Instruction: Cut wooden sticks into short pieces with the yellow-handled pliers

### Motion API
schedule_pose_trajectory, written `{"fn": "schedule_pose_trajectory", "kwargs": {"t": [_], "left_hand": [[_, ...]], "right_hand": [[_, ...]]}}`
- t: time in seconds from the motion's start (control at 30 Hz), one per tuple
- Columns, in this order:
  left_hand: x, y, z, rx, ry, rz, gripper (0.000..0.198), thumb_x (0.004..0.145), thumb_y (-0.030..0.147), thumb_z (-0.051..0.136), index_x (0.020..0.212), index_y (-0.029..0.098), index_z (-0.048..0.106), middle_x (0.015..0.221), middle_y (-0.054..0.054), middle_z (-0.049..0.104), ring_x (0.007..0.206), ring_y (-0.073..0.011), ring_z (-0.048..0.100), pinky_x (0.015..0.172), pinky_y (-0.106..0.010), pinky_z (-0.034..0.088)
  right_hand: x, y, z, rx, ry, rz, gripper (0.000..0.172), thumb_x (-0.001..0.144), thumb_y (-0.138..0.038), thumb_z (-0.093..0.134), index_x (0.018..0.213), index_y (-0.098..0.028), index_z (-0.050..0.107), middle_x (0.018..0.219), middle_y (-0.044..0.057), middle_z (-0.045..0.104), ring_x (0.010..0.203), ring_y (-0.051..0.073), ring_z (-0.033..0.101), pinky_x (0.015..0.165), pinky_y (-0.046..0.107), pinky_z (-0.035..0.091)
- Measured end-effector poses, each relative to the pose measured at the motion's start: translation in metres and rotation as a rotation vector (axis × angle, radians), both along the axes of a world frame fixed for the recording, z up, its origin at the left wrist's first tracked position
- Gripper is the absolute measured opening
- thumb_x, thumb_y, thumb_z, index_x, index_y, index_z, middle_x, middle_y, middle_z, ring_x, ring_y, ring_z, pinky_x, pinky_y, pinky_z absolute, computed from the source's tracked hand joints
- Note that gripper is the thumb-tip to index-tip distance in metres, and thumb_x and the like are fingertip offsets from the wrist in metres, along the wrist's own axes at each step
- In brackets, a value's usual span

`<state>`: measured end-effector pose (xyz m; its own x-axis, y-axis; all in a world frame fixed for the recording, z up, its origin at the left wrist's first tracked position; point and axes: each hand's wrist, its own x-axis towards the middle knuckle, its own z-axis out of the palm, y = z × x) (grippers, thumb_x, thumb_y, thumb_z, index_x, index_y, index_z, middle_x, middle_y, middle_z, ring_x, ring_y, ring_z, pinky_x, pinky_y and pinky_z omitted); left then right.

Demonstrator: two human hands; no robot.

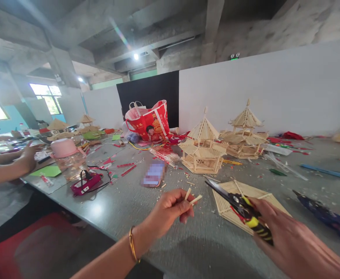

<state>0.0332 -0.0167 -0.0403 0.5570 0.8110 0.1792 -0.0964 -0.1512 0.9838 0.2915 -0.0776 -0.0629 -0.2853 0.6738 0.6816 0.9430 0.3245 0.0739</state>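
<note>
My left hand (174, 207) is closed around two short wooden sticks (195, 200) that poke out past the thumb, above the grey table. Black and yellow pruning shears (245, 209) are gripped in my right hand (289, 228), with the blades pointing up and left. Below the shears lies a flat panel of wooden sticks (263, 192), partly covered by them. Behind it stands a two-tiered stick pavilion (203, 149). A second stick pavilion (245, 133) is farther back to the right.
A phone (154, 174) lies beyond my left hand, near bundled sticks (165, 155) and a red bag (149, 122). At left are a pink-lidded bottle (68, 159), a magenta device (86, 184) and another person's arm (18, 164). Dark blue pliers (327, 217) lie at right.
</note>
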Motion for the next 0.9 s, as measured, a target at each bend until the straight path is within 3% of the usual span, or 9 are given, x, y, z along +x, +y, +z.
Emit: {"fn": "schedule_pose_trajectory", "kwargs": {"t": [0.3, 0.9], "left_hand": [[0.006, -0.004, -0.002, 0.03, -0.028, 0.108, 0.024, 0.079, 0.037, 0.058, 0.079, 0.013, 0.056, 0.067, -0.001, 0.057, 0.052, -0.0059, 0.046, 0.051, -0.02, 0.035], [0.009, -0.009, -0.001, 0.035, -0.069, 0.184, 0.018, 0.076, 0.031, 0.061, 0.076, 0.013, 0.057, 0.067, -0.001, 0.059, 0.053, -0.0064, 0.047, 0.053, -0.02, 0.036]], "right_hand": [[-0.011, -0.003, -0.007, 0.063, -0.088, 0.035, 0.049, 0.066, -0.019, 0.046, 0.113, -0.007, 0.044, 0.098, 0.017, 0.064, 0.088, 0.026, 0.063, 0.073, 0.036, 0.054], [-0.029, -0.006, 0.002, 0.119, -0.068, 0.07, 0.044, 0.066, -0.018, 0.039, 0.109, -0.007, 0.044, 0.089, 0.018, 0.067, 0.079, 0.023, 0.067, 0.066, 0.031, 0.056]]}}
